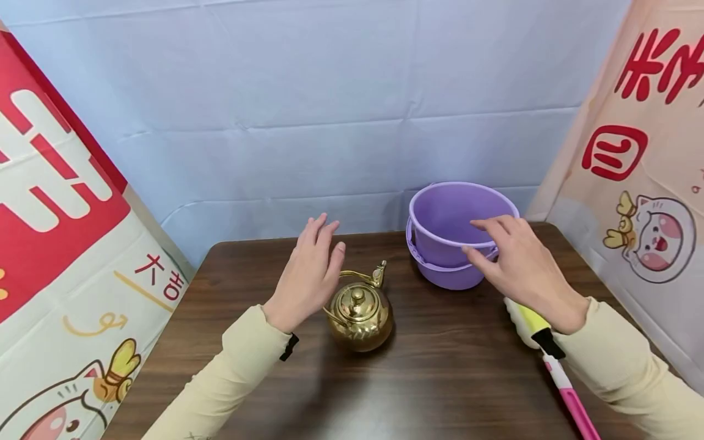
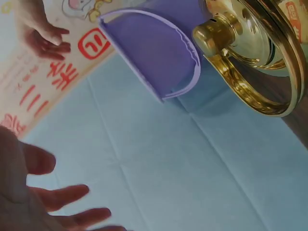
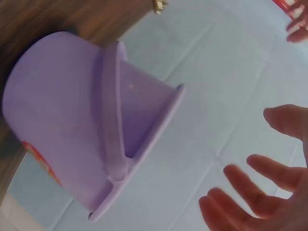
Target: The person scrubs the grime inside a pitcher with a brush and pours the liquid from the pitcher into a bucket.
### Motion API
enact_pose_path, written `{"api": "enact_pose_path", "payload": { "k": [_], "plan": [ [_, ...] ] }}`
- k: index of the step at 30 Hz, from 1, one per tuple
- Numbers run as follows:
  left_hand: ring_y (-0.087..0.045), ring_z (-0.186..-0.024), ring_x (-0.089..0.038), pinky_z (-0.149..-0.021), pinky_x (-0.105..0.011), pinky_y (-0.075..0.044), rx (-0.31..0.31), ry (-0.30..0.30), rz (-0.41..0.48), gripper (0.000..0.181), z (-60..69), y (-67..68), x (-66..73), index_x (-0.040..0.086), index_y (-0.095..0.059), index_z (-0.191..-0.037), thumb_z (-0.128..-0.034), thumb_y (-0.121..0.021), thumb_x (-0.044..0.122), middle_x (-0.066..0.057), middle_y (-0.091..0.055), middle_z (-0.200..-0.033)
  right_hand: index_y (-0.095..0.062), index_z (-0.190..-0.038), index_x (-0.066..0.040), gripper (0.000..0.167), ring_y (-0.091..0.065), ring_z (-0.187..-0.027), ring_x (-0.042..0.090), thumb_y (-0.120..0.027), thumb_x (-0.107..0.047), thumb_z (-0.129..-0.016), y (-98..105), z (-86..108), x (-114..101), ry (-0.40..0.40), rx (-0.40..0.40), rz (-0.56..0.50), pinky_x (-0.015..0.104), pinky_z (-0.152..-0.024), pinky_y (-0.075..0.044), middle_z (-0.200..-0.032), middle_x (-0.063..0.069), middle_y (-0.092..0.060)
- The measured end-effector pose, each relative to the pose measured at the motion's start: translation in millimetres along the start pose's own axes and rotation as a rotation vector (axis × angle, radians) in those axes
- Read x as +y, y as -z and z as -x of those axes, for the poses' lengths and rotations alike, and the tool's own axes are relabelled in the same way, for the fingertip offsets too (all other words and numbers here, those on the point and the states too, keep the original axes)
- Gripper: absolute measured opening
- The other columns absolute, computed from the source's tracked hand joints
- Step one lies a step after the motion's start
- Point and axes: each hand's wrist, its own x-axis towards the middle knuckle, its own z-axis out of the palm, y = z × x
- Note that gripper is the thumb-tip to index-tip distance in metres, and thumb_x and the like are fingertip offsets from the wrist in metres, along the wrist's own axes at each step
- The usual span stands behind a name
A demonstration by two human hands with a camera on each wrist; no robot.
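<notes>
A brass teapot [image 1: 360, 318] with a lid and an arched handle stands on the table, its spout pointing toward the back. My left hand [image 1: 308, 272] hovers just left of and above it, fingers loosely extended, holding nothing. Farther right stands a purple bucket [image 1: 453, 269], its handle lowered around its side. Over the bucket's near right rim hangs my right hand [image 1: 519, 266], fingers spread and holding nothing. In the right wrist view that hand [image 3: 260, 187] is apart from the bucket [image 3: 57, 96].
A brush with a pink handle [image 1: 577, 406] lies at the table's right, partly hidden under my right forearm. A pale blue cloth [image 1: 275, 122] hangs behind the dark wooden table [image 1: 440, 379]. Printed cloths stand at the left [image 1: 71, 244] and right.
</notes>
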Motion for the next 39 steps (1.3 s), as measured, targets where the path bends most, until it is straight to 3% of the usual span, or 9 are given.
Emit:
{"api": "enact_pose_path", "payload": {
  "k": [3,6,9,12,18,27,32,39],
  "plan": [
    [-0.039,-0.140,-0.028,-0.113,-0.043,-0.035,0.031,-0.030,0.085,0.041,-3.8,0.6,-6.9,0.006,-0.051,-0.135,-0.1039,-0.034,0.026,-0.012,-0.044,-0.146,-0.067,-0.107,-0.003,0.028,-0.058,-0.090,0.029,-0.072,-0.018,-0.084,1.6,-2.1,-4.3,-0.034,0.070,-0.069,0.039,-0.076,-0.044,-0.101,0.015,-0.067],
    [-0.048,-0.132,-0.024,-0.108,-0.041,-0.041,0.039,-0.020,0.167,0.038,-4.4,-2.3,-14.8,0.006,-0.054,-0.132,-0.1042,-0.034,0.023,-0.010,-0.051,-0.141,-0.070,-0.099,-0.004,0.018,-0.059,-0.081,0.007,-0.072,-0.013,-0.084,0.3,-1.7,-10.4,-0.071,0.171,-0.168,0.020,-0.073,-0.045,-0.090,0.010,-0.070],
    [-0.051,-0.129,-0.024,-0.105,-0.041,-0.043,0.051,0.011,0.233,0.036,-3.3,-9.5,-24.8,0.007,-0.056,-0.130,-0.1039,-0.036,0.021,-0.010,-0.055,-0.137,-0.071,-0.092,-0.004,0.010,-0.051,-0.072,-0.014,-0.071,-0.008,-0.083,-5.2,0.4,-15.3,-0.097,0.260,-0.261,0.005,-0.066,-0.041,-0.082,0.007,-0.070],
    [-0.056,-0.120,-0.024,-0.099,-0.042,-0.046,0.061,0.054,0.287,0.035,-1.3,-18.2,-35.3,0.007,-0.058,-0.128,-0.1032,-0.037,0.018,-0.010,-0.059,-0.131,-0.071,-0.088,-0.004,0.005,-0.049,-0.071,-0.020,-0.070,-0.005,-0.084,-13.6,2.1,-19.1,-0.115,0.288,-0.319,0.003,-0.066,-0.041,-0.078,0.008,-0.070],
    [-0.060,-0.107,-0.021,-0.091,-0.040,-0.048,0.079,0.166,0.355,0.033,5.7,-41.0,-58.2,0.010,-0.062,-0.124,-0.1028,-0.038,0.018,-0.008,-0.064,-0.126,-0.070,-0.085,-0.003,0.005,-0.052,-0.071,-0.017,-0.069,-0.008,-0.086,-32.0,5.1,-25.2,-0.151,0.293,-0.391,0.006,-0.067,-0.043,-0.077,0.006,-0.069],
    [-0.060,-0.097,-0.022,-0.084,-0.037,-0.046,0.069,0.320,0.485,0.030,21.6,-77.8,-75.1,0.014,-0.064,-0.121,-0.1028,-0.041,0.019,-0.005,-0.066,-0.123,-0.072,-0.089,-0.005,0.005,-0.059,-0.074,-0.008,-0.071,-0.009,-0.086,-50.2,12.3,-35.0,-0.240,0.287,-0.561,0.007,-0.070,-0.046,-0.081,-0.021,-0.063],
    [-0.062,-0.111,-0.023,-0.094,-0.041,-0.048,0.066,0.364,0.555,0.029,27.5,-91.8,-78.6,0.009,-0.064,-0.120,-0.1019,-0.043,0.017,-0.007,-0.066,-0.123,-0.072,-0.091,-0.005,0.007,-0.059,-0.075,-0.005,-0.070,-0.010,-0.087,-62.9,11.8,-42.9,-0.274,0.225,-0.638,0.009,-0.070,-0.047,-0.083,-0.014,-0.065],
    [-0.060,-0.113,-0.025,-0.096,-0.040,-0.046,0.091,0.461,0.667,0.029,34.2,-109.8,-81.1,0.009,-0.064,-0.122,-0.1005,-0.047,0.017,-0.011,-0.066,-0.122,-0.070,-0.099,-0.006,0.014,-0.061,-0.080,0.003,-0.067,-0.017,-0.090,-95.6,17.5,-49.8,-0.291,0.025,-0.671,0.016,-0.070,-0.049,-0.091,0.005,-0.071]
  ]
}}
